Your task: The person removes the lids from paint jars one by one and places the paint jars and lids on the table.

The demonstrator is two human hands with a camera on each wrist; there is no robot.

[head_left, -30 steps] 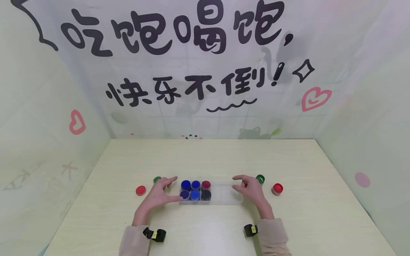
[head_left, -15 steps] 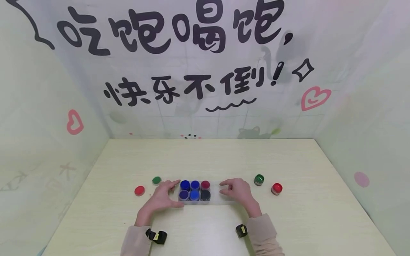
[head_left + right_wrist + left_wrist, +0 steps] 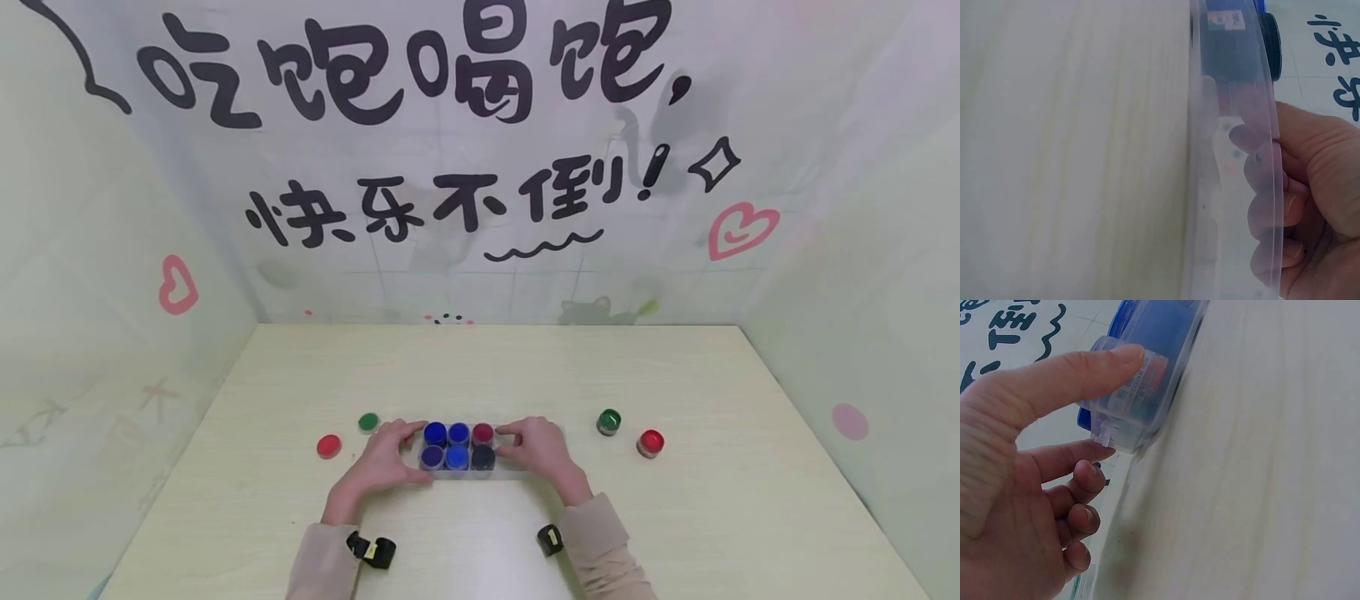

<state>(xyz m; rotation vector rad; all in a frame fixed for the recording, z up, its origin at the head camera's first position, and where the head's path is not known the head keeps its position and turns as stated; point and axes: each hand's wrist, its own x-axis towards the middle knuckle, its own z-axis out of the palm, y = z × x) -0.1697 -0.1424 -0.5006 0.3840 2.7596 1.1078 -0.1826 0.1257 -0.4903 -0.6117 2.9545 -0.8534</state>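
Note:
A clear plastic box (image 3: 450,474) lies on the table, its left part filled with several small paint jars in two rows: blue jars (image 3: 458,434), a dark red jar (image 3: 483,434) and a black jar (image 3: 483,457). My left hand (image 3: 385,458) holds the left end of the box, thumb along the front wall (image 3: 1138,425) and index finger at the far side. My right hand (image 3: 542,446) reaches inside the right part, thumb and index fingertips against the right side of the red and black jars. Through the clear wall (image 3: 1235,187), the right fingers show bent.
A green jar (image 3: 609,422) and a red jar (image 3: 650,443) stand right of the box. Flat green (image 3: 368,422) and red (image 3: 328,447) discs, like lids, lie at left. A printed cloth (image 3: 480,292) backs the table.
My right hand has moved left inside the box, from its right end to the red and black jars. My left hand has closed in on the box's left end.

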